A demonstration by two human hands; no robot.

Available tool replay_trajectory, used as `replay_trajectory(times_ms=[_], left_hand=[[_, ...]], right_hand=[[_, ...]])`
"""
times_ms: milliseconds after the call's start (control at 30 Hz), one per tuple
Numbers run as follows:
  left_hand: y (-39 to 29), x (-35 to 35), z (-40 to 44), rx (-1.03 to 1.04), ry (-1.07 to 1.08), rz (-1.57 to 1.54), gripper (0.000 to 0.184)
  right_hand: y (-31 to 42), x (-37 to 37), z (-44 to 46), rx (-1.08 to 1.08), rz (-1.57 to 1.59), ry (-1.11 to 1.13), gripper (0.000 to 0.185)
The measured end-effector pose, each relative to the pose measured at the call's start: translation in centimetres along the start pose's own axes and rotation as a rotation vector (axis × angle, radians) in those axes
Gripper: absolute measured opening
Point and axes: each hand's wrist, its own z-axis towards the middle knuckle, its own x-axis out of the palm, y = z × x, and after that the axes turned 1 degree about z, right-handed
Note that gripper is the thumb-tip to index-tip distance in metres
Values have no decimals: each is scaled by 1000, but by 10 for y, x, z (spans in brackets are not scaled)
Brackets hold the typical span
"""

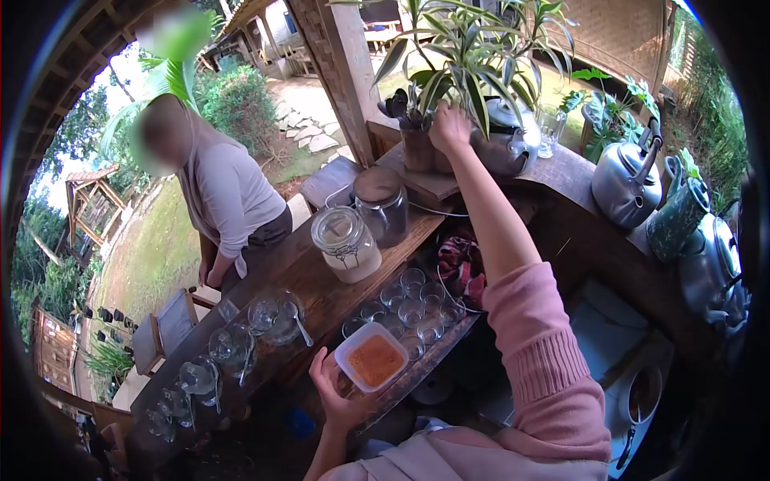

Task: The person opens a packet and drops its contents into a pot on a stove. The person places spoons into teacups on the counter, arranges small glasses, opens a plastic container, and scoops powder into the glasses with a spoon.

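My left hand [333,393] holds a square, whitish plastic container [350,370] by its left side and from below. Orange-brown powder [375,360] covers its bottom. My right arm is stretched far forward, and my right hand [451,128] is at a brown utensil holder [418,148] with dark spoons [395,104] standing in it. Those fingers look closed and point down, but what they grip is hidden. Just beyond the plastic container, several small clear glasses [411,311] stand upright on a tray.
A clip-top jar of white granules [346,244] and a dark-filled jar [381,207] stand on the wooden counter. Several glass cups with saucers and spoons [285,319] line its left. Kettles [627,184] stand at right, a potted plant [473,48] ahead. Another person [233,188] stands beyond the counter.
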Motion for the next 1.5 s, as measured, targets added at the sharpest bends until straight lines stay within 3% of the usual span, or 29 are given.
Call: replay_trajectory(times_ms=[33, 67, 167, 200, 300, 333, 433, 467, 567, 633, 700, 733, 833, 967, 1033, 1100, 1167, 1300, 1400, 1500], left_hand=[[0, 0, -1, 5, 8, -3, 123], [2, -1, -2, 9, -3, -19, 124], [4, 0, -2, 26, 8, -36, 127], [4, 0, -3, 28, 10, -53, 124], [4, 1, -2, 36, 33, -46, 122], [5, 2, 0, 44, 59, -34, 121], [10, 5, 1, 47, 93, -63, 119], [12, 6, 1, 55, 107, -55, 118], [9, 12, 5, 90, 145, -46, 116], [-1, 16, 9, 50, 157, -66, 115], [-3, 19, 16, 77, 164, -68, 115], [-2, 19, 17, 107, 172, -65, 114], [2, 16, 18, 157, 166, -31, 116], [5, 2, 12, 158, 100, -26, 115], [3, -12, 6, 192, 59, 4, 115], [3, -30, -4, 201, -8, 18, 115], [-1, -51, -16, 206, -85, 28, 116], [-7, -89, -46, 180, -267, 107, 117], [-8, -116, -68, 207, -355, 136, 116], [-15, -140, -90, 195, -432, 119, 116]], right_hand=[[1, 3, 7, 87, -28, 40, 28], [2, 5, 15, 169, 20, 150, 43], [6, 8, 21, 246, 58, 120, 43], [6, 13, 18, 202, 36, -41, 33], [1, 25, 19, 180, 40, -116, 31], [1, 30, 17, 144, 20, -231, 28], [0, 26, 20, 171, 91, -110, 25], [1, 22, 19, 174, 154, -155, 35], [0, 21, 13, 137, 320, -257, 37], [9, 8, 4, 125, 374, -314, 28], [18, -8, -8, -22, 533, -448, 25], [22, -17, -17, -201, 497, -479, 24], [42, -59, -51, -467, 525, -488, 31], [70, -154, -113, -504, 762, -742, 37], [70, -156, -159, -306, 1012, -522, 41], [63, -160, -205, -204, 1221, -109, 45], [66, -164, -249, 105, 1451, 222, 45], [70, -156, -337, 513, 1745, 849, 40], [81, -153, -400, 742, 1751, 1376, 36], [103, -164, -448, 928, 1655, 1752, 39]])
